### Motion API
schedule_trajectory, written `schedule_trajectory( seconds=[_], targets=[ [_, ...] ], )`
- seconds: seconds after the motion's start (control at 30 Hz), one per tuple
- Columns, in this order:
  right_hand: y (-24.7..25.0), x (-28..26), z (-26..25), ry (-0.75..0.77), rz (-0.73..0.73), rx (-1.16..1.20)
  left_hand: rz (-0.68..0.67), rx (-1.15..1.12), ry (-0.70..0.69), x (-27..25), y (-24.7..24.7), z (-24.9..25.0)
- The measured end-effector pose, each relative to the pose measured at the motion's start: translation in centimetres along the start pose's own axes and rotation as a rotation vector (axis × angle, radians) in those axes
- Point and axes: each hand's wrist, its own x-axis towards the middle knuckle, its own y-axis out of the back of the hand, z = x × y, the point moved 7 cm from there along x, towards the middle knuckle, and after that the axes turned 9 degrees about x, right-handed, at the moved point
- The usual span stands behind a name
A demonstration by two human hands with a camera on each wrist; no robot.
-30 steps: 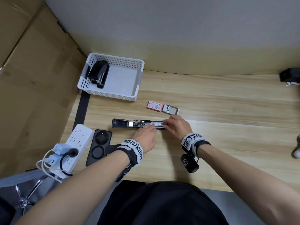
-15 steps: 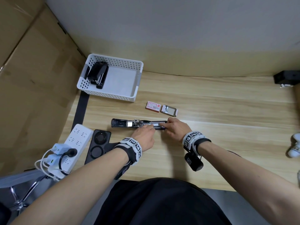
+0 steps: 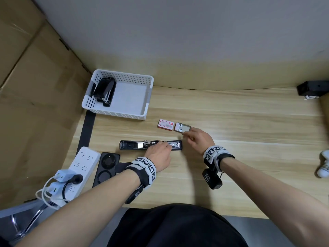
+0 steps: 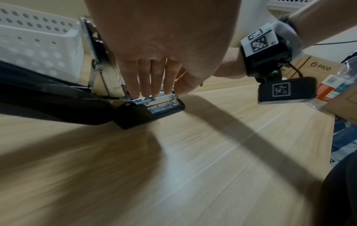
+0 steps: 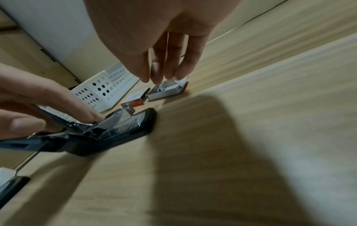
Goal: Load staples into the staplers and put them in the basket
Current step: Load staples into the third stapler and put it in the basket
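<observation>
An opened black stapler (image 3: 131, 145) lies flat on the wooden table, its metal staple rail facing up (image 4: 154, 99). My left hand (image 3: 166, 146) rests on it, with straight fingers (image 4: 150, 79) pressing on the rail. My right hand (image 3: 187, 134) is off the stapler. Its fingertips (image 5: 156, 76) hang close together just over the open staple tray (image 3: 184, 128). I see nothing held between them. The red staple box sleeve (image 3: 165, 124) lies left of the tray. A white perforated basket (image 3: 114, 113) at the back left holds another black stapler (image 3: 104, 89).
A white power strip (image 3: 83, 163) with plugs and a black device with round holes (image 3: 106, 164) lie left of my left arm. A black box (image 3: 311, 90) sits at the back right and a white object (image 3: 324, 166) at the right edge. Cardboard (image 3: 35, 86) walls the left side.
My right hand has left the stapler's right end and moved up and right to the staple tray. The left hand stays on the stapler.
</observation>
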Motion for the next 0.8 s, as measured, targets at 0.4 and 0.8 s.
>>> schedule_trajectory(
  seconds=[0.4, 0.8],
  targets=[
    [0.3, 4.8, 2.0, -0.063, -0.016, -0.017, -0.035, -0.005, -0.05, 5.6, 2.5, 0.9],
    [-0.2, 6.6, 2.8, -0.047, -0.084, -0.034, -0.12, 0.051, -0.058, 8.0, 1.5, 0.0]
  ],
)
